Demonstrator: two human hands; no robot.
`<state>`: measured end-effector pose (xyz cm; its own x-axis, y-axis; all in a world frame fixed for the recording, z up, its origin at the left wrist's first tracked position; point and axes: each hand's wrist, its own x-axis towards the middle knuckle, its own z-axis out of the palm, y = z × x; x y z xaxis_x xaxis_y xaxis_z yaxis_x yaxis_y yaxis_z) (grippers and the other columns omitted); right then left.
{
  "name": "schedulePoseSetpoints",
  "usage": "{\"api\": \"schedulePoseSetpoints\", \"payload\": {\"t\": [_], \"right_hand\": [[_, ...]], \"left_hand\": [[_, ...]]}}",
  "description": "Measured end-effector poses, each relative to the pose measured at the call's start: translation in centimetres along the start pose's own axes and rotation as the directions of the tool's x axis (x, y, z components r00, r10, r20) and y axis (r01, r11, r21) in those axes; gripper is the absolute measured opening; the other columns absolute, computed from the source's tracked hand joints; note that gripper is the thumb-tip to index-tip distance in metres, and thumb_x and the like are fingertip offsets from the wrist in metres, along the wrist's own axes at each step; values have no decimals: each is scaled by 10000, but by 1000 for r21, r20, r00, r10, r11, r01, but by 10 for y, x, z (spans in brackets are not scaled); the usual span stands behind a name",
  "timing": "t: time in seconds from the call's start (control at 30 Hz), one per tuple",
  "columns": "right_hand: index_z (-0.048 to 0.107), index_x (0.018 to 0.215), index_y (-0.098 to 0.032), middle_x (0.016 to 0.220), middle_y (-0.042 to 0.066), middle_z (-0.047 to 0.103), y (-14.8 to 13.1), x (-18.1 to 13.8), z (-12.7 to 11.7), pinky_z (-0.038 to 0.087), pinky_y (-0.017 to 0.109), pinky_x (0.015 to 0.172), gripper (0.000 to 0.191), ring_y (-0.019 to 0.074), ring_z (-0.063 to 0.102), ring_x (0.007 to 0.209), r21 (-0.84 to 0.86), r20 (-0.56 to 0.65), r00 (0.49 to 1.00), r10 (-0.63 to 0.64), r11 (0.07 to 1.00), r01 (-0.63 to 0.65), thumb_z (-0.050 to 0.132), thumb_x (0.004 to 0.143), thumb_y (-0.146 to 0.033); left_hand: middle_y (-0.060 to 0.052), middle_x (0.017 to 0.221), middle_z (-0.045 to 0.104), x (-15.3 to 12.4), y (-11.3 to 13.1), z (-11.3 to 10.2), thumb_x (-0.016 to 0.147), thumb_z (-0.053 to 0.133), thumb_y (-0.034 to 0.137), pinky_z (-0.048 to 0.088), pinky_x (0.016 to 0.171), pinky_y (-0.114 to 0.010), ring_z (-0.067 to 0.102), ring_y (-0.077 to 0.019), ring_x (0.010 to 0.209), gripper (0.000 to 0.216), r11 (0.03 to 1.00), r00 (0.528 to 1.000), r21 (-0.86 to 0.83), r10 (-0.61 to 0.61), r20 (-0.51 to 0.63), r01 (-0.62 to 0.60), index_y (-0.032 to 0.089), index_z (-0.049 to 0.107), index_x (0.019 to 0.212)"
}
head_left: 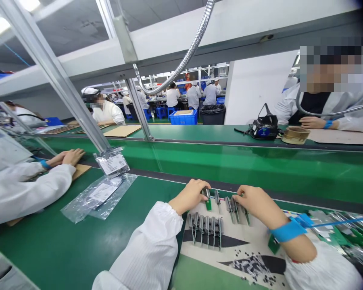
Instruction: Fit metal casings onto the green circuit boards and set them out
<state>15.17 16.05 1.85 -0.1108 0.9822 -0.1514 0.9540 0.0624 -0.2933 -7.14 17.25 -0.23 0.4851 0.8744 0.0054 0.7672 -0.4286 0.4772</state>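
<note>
My left hand (191, 196) is closed in a pinch on a small green circuit board (208, 204) with a metal part on it, held upright. My right hand (257, 201), a blue wrist strap (288, 230) below it, has its thumb and fingers pinched at one of several upright circuit boards (236, 210); the fingertips partly hide it. Another thin board (217, 198) stands between my hands. Nearer me is a row of metal-topped boards (205, 231). They stand on a printed pale sheet (230, 229). Many small black parts (254, 268) lie scattered at its front.
More boards (345, 231) are piled at the right, past the blue strap cord. Clear plastic bags with labels (101, 195) lie left. A co-worker's hands (69, 157) rest at far left. Beyond the green divider (199, 161) are a tape roll (295, 135) and another person's hand (316, 123).
</note>
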Motion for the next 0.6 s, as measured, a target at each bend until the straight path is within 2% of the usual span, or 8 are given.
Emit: {"api": "schedulePoseSetpoints", "payload": {"t": [0.1, 0.27, 0.47, 0.53, 0.6], "right_hand": [[652, 841, -153, 764, 59, 694, 10, -3, -11, 444, 281, 612, 150, 194, 635, 714, 37, -24, 1000, -4, 999, 5, 558, 912, -245], [643, 876, -194, 744, 46, 702, 41, -11, -20, 436, 284, 567, 181, 225, 648, 673, 105, -56, 998, -13, 994, 19, 545, 863, -346], [640, 961, -237, 726, 22, 694, 67, -21, -10, 439, 281, 534, 284, 223, 644, 644, 145, -37, 998, -40, 988, 45, 561, 809, -463], [656, 938, -248, 691, 15, 692, 71, -23, -4, 442, 277, 531, 257, 219, 644, 623, 137, -38, 998, -43, 989, 48, 601, 773, -437], [683, 869, -266, 661, 13, 692, 78, -25, 5, 451, 280, 539, 209, 219, 645, 594, 98, -98, 995, -11, 995, 21, 663, 702, -390]], "left_hand": [[-90, 1161, 616, 1, -3, 3, 894, 612, 277, 503, 878, -465, 599, -250, 1048, 287, 999, 999, -14, -36, 20, 36, 153, 592, 1151], [-83, 1109, 638, 4, -9, 12, 902, 602, 289, 524, 843, -441, 625, -232, 992, 263, 997, 996, -43, -57, 66, 60, 147, 605, 1123], [-91, 1163, 629, 4, -10, 12, 909, 593, 271, 511, 885, -467, 618, -242, 1035, 273, 995, 995, -76, -51, 84, 57, 154, 597, 1156], [-96, 1197, 618, 3, -8, 11, 905, 599, 268, 495, 912, -486, 602, -254, 1077, 281, 996, 996, -76, -48, 82, 54, 156, 598, 1162], [-99, 1212, 613, 2, -7, 10, 902, 603, 266, 482, 930, -498, 590, -262, 1103, 285, 996, 996, -75, -43, 78, 49, 154, 599, 1164]]}}
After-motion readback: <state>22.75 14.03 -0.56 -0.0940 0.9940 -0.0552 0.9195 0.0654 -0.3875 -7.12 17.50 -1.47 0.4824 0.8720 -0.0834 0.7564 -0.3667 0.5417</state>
